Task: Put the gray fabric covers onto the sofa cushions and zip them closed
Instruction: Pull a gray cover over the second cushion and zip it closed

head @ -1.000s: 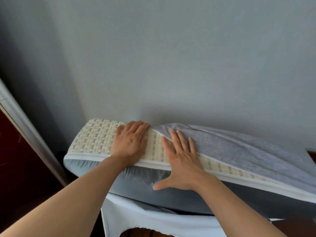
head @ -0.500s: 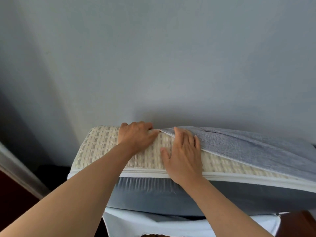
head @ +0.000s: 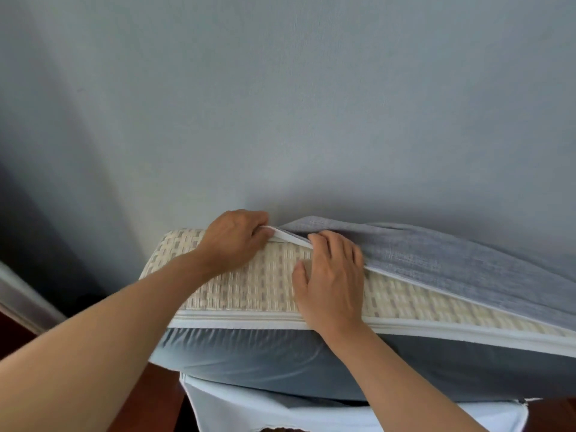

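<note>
a: where is the cushion [head: 249,285] found against the hands?

b: it lies straight ahead, on edge against the wall [head: 280,104], its long axis running from left to right. the open side is turned upward, so the woven cream panel is seen between two white zip tapes.

a: and the gray cover [head: 452,260]?

b: it is already drawn over the right part; its loose flap slants from the far edge down toward the near right. the left end is not yet covered on top.

a: how are the hands placed?

b: the left hand [head: 237,241] is curled at the far edge, and the white hem of the flap's tip is pinched there. the right hand [head: 332,275] is laid just beside it, fingers bent over the flap's edge, thumb pressed on the weave. the flap's tip is nearer to the left hand.

a: so the coming move?

b: probably the flap is to be drawn leftward along the long axis. no slider can be made out.
</note>
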Demonstrator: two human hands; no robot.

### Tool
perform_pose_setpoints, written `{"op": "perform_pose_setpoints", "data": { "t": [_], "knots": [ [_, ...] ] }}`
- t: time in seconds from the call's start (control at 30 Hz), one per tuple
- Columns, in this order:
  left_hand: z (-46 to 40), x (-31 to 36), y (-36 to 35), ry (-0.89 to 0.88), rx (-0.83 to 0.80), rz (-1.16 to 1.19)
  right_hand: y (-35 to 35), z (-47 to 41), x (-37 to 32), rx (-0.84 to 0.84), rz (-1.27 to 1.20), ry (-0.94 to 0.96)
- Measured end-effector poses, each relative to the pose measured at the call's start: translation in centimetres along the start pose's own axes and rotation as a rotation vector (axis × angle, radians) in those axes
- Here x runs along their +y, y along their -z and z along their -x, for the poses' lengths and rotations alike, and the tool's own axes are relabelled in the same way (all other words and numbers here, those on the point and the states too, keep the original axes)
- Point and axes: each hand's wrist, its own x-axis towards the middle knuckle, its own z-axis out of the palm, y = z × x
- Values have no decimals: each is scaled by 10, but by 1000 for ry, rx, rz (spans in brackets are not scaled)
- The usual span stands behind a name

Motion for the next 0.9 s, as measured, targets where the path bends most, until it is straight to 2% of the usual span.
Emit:
{"op": "perform_pose_setpoints", "data": {
  "t": [0.13,0.2,0.27,0.33,0.5,0.6,0.73,0.8,0.9],
  "knots": [
    [3,-13,9,-162,-65,-91,-1,-1,2,78,6,42],
    [1,-18,10,-181,-41,-110,-3,-5,-1,85,38,50],
    [1,-27,12,-35,-29,-73,-7,-11,-6,89,74,46],
    [-1,-37,14,187,-115,-30,-13,-16,-18,81,97,30],
    [-18,-50,11,342,-185,-92,-28,-21,-56,38,148,-86],
    [-26,-68,14,486,-298,-79,-34,-23,-65,39,158,-104],
    [-28,-89,24,493,-486,58,-35,-23,-63,5,138,-71],
    [-23,-94,29,456,-520,165,-35,-25,-62,-22,100,-11],
    [-12,-98,32,492,-473,505,-37,-27,-59,-53,61,57]
  ]
}}
